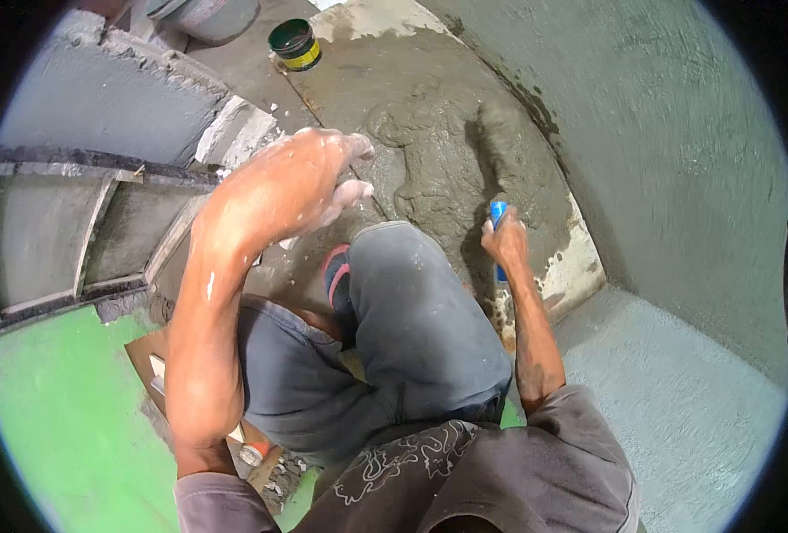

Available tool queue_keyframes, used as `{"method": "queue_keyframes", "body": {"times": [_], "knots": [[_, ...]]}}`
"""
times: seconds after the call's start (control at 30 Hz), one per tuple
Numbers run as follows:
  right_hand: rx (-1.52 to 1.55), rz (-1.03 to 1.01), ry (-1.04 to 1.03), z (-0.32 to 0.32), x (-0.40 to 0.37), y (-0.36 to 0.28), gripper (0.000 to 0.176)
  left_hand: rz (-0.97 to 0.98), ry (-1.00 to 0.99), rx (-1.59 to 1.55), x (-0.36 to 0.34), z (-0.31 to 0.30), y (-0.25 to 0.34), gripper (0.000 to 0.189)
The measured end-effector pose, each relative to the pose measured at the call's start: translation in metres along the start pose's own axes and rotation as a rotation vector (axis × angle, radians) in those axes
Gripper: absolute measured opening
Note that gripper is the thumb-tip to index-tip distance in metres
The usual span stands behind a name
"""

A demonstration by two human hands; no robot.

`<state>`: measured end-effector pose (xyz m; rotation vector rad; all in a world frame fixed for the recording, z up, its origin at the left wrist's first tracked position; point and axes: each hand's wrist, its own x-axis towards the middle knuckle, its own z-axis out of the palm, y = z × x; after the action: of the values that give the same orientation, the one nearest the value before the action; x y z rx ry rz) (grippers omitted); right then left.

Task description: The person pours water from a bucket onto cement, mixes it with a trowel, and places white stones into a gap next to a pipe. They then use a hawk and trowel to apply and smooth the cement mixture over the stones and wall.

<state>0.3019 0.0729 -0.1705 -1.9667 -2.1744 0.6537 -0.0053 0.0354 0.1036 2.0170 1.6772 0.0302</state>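
Observation:
My right hand is closed round the blue handle of a trowel. Its blade end, smeared by motion and coated in mortar, lies over the wet mortar spread on the floor in front of me. My left hand, dusted white, hovers above the left side of the mortar. Thumb and fingers there are apart, with a thin dark line passing behind them. Below the left hand, my grey-trousered knee is bent, and a dark shoe with pink trim stands beside it.
A dark green tub with a yellow band stands at the mortar's far left. Behind it is a grey bucket. A plastered wall rises on the right. Framed panels and a green surface lie to the left.

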Motion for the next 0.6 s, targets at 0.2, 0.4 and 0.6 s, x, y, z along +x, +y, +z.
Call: {"method": "queue_keyframes", "body": {"times": [0.2, 0.4, 0.6], "knots": [[-0.068, -0.007, 0.137, -0.055, -0.019, -0.014, 0.036, -0.287, 0.129, -0.047, -0.028, -0.039, -0.030, 0.040], [0.094, 0.021, 0.348, -0.100, -0.030, -0.028, 0.037, -0.524, 0.581, 0.045, -0.090, -0.057, -0.033, 0.036], [-0.112, -0.082, -0.119, -0.024, 0.022, 0.003, 0.030, -0.709, 0.846, -0.087, -0.140, -0.038, 0.003, 0.033]]}}
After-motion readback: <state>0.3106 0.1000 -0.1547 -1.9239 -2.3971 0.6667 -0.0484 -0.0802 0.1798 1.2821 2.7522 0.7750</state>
